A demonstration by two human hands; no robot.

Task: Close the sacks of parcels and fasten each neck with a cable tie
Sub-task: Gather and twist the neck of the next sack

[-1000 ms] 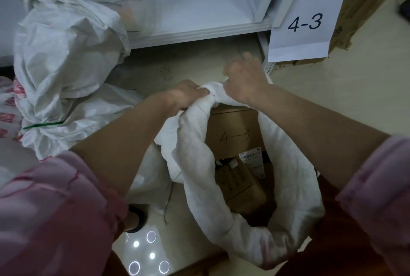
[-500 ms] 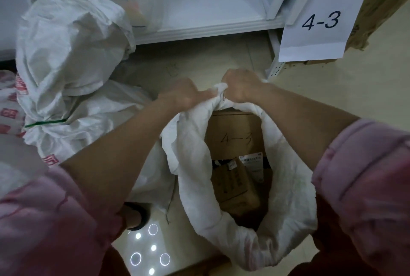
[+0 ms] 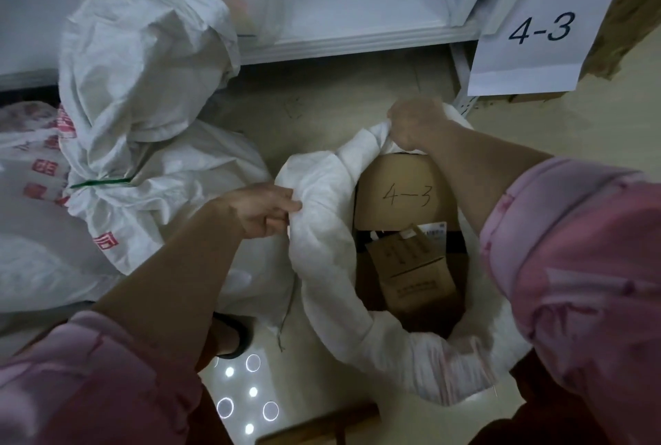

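at the far left a sack with red print (image 3: 39,172) is running off the edge, so i cannot read the characters. next to it the tied sack (image 3: 143,94) is leaning against the white shelf (image 3: 357,43), its neck already cinched by a green cable tie (image 3: 102,182), which i am taking to mean that one is done and parked out of my way. my left hand (image 3: 263,210) is pinching the near-left rim of the open sack (image 3: 322,247), and further right my right hand (image 3: 416,124) is clutching a bunch of the far rim; i am judging that i am holding the mouth at two points like this so i can gather the loose cloth into a neck. the sack is standing on the floor in front of me, mouth wide open, with the cardboard box marked 4-3 (image 3: 404,194) and a smaller parcel (image 3: 415,265) showing inside; anything deeper is lying in shadow. i am seeing no loose cable tie anywhere, and my fingertips are hiding in the folds. at the right the paper label 4-3 (image 3: 533,40) is hanging from the shelf post, its top cut off.
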